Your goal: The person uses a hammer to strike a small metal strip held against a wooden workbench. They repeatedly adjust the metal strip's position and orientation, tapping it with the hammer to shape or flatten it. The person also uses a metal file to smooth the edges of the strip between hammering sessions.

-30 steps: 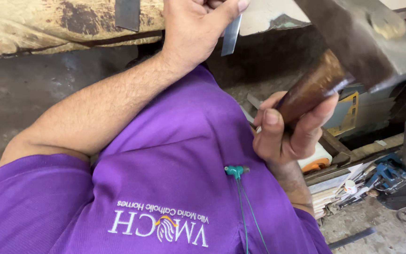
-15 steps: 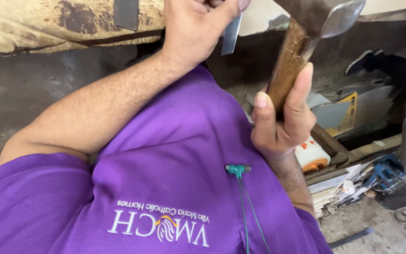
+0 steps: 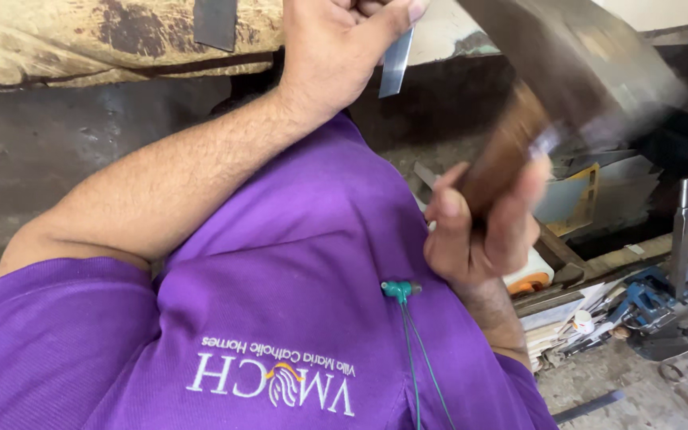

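Observation:
My left hand (image 3: 336, 48) reaches up to the top of the view and is shut on a thin, flat metal strip (image 3: 396, 68), pressed against a worn, rusty surface (image 3: 81, 40). My right hand (image 3: 479, 239) grips the brown wooden handle of a hammer (image 3: 503, 151). Its grey metal head (image 3: 591, 64) is blurred by motion at the upper right, close to the strip. My purple shirt (image 3: 280, 302) fills the lower middle.
A dark metal plate (image 3: 215, 22) hangs at the top edge. At the right lie a blue clamp-like tool (image 3: 646, 299), an upright steel rod (image 3: 682, 231), an orange and white object (image 3: 531, 279) and stacked papers. A green cord clip (image 3: 400, 291) sits on my shirt.
The hammer stood upright half a second ago; now it is tilted and blurred, its head large at the upper right. My left hand and the strip have stayed put.

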